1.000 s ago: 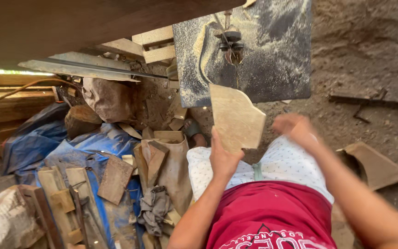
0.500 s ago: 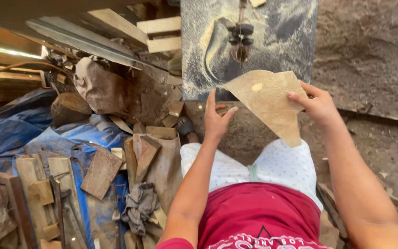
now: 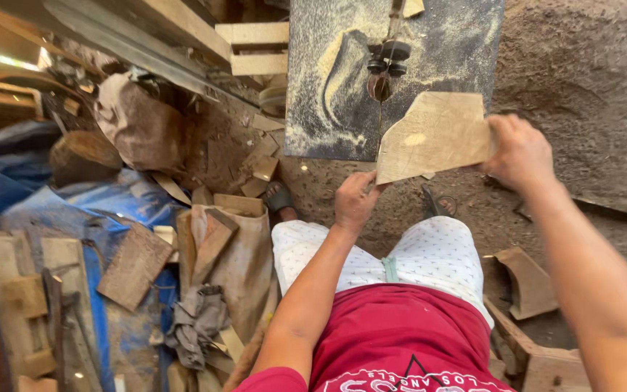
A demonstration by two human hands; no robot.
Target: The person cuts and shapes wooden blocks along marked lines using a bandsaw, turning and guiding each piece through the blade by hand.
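Gripped at two corners, a flat, irregular wooden piece [image 3: 433, 138] is held level over the near edge of a dusty band-saw table [image 3: 328, 94]. The right hand [image 3: 520, 152] is closed around the piece's right edge, fingers wrapped over the top. The left hand [image 3: 355, 202] is closed on the lower left corner, thumb uppermost. The thin saw blade [image 3: 381, 116] is met by the piece's left edge just below the blade guide [image 3: 386, 62]; whether the wood is already being cut cannot be told from this angle. Sawdust is spread across the table. To the left, wood offcuts [image 3: 212, 239], a blue tarpaulin [image 3: 110, 203] and a grey rag [image 3: 197, 323] are piled on the ground.
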